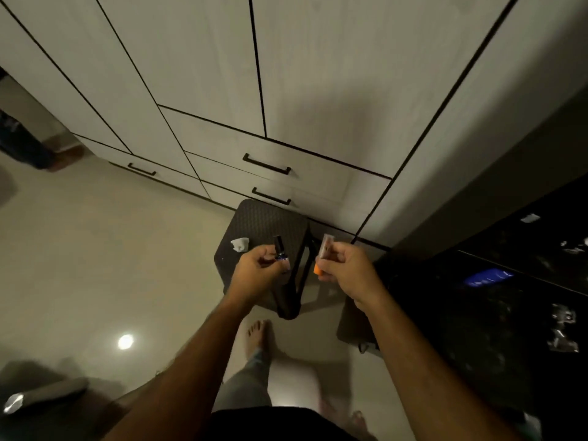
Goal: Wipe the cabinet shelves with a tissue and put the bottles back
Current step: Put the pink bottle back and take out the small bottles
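The left hand (259, 271) holds a small dark bottle (280, 248). The right hand (345, 268) grips a pale little bottle (326, 250) with an orange end. Past them, a crumpled tissue (240, 243) lies on a dark stool (264, 224) by the closed cabinet (286, 90).

Two bare arms with no sleeves, a black top (270, 423) down low, pants (246, 386) that look grey-green — hard to tell in the dim light — and bare feet (256, 334).
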